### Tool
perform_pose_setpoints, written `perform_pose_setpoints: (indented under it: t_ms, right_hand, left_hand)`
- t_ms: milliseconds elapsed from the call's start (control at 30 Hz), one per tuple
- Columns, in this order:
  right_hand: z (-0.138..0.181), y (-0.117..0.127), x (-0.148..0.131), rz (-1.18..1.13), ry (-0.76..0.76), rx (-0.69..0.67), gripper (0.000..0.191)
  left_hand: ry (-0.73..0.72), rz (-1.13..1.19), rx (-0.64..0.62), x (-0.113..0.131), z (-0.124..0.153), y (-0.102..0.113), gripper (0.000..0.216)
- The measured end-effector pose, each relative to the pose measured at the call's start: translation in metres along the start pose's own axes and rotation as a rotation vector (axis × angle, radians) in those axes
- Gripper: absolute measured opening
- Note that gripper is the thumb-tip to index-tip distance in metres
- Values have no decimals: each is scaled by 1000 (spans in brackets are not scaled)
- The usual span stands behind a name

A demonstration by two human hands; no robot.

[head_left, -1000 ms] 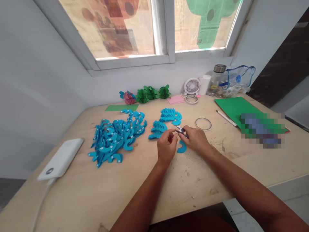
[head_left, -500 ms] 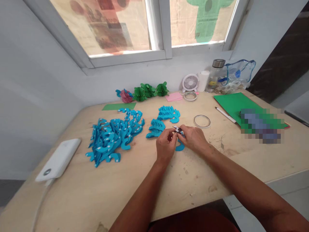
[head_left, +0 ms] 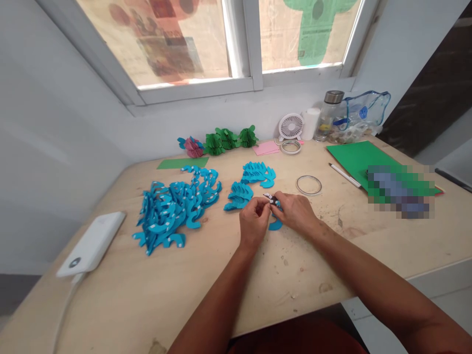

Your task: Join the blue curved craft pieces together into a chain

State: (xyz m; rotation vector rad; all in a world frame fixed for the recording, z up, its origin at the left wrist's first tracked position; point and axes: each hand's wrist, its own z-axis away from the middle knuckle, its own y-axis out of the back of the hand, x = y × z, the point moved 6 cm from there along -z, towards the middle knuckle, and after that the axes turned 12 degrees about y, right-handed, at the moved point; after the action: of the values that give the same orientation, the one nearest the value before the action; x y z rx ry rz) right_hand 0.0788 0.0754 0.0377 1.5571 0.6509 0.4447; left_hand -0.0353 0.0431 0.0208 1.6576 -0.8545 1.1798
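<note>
My left hand [head_left: 253,222] and my right hand [head_left: 295,211] meet at the middle of the wooden table [head_left: 228,285], fingers pinched together over a curved blue paper piece [head_left: 275,225] with white tape tabs. The right fingers grip the piece's upper end; the left fingertips pinch at something small by it that I cannot make out. Two small stacks of blue cut-outs [head_left: 239,195] [head_left: 258,174] lie just beyond the hands. A large heap of the same blue pieces [head_left: 173,209] spreads out to the left.
A tape ring [head_left: 309,185] lies right of the hands, another roll [head_left: 290,146] by a small white fan [head_left: 291,126]. Green card [head_left: 354,158], a pen [head_left: 345,175], a jar [head_left: 331,114] and a clear pouch [head_left: 363,115] sit at right. A white power bank [head_left: 92,242] lies at left; green and pink paper ornaments [head_left: 225,138] line the wall.
Both hands stay together at the blue piece, the fingers shifting only slightly. The view tilted a little since the earliest frame.
</note>
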Motion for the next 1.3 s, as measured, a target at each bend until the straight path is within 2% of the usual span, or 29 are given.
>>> perform_pose_setpoints:
  t_ms: [167,433,767,900,1133,1300]
  right_hand:
    - [0,0,-1,-8,4,6,27]
    - [0,1,0,-10,-2,5,28]
    - [0,1,10,-74,-47,35,27]
    - [0,4,26,-75,-132,46,27]
    - [5,11,72,-7,-351,92,28]
    - [7,4,93,-96,-425,103,24]
  left_hand:
    - [45,50,-3,1,1,0,7]
    - [198,230,-38,0,-1,-1,4]
    - [359,419,-48,-16,-5,-2,8]
    - [417,532,-68,-22,-5,-6,11]
    - [486,688,-152,-24,-5,-10,16]
    - [497,721,-189,-23,-3,-11,17]
